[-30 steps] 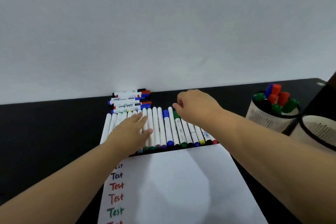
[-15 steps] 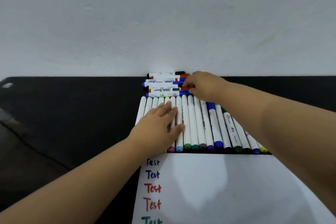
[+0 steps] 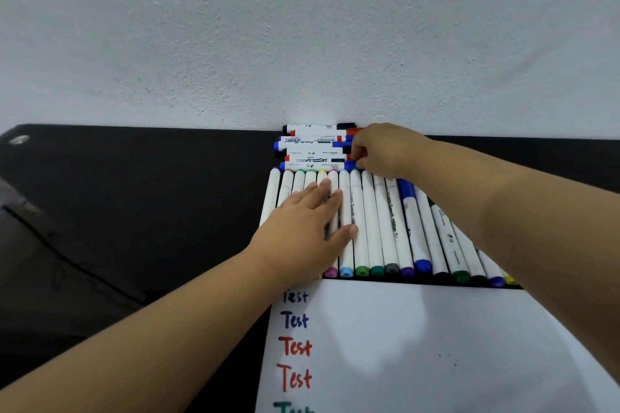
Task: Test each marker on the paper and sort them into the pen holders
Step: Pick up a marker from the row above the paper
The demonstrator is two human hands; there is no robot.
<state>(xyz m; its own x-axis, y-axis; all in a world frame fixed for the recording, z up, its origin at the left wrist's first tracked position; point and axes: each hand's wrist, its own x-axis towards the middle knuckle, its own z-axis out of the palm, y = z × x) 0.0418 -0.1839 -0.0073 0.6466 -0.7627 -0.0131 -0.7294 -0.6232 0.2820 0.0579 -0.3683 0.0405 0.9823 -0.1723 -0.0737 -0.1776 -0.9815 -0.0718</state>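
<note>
The fingers of the right hand [image 3: 385, 151] are curled and are pinched on the blue cap end of the nearest whiteboard marker [image 3: 315, 166] in a stack of whiteboard markers [image 3: 313, 146] laid crosswise against the white wall [image 3: 302, 27] at the far edge of the black table [image 3: 134, 194]. The fingers of the left hand [image 3: 307, 228] are held straight and close together, with the thumb spread to the right, and are pressed flat on the left part of a row of white-barrelled markers [image 3: 372, 221]. These markers are laid side by side, touching, with their coloured caps turned toward the near side, just beyond the far edge of the sheet of paper [image 3: 419, 345]. On the paper's left margin the word "Test" [image 3: 294, 347] is written repeatedly in a column, in dark, blue, red and green ink. Both forearms are stretched in from the near side, the right one over the right end of the marker row. A cable [image 3: 67, 258] is seen at the left.
</note>
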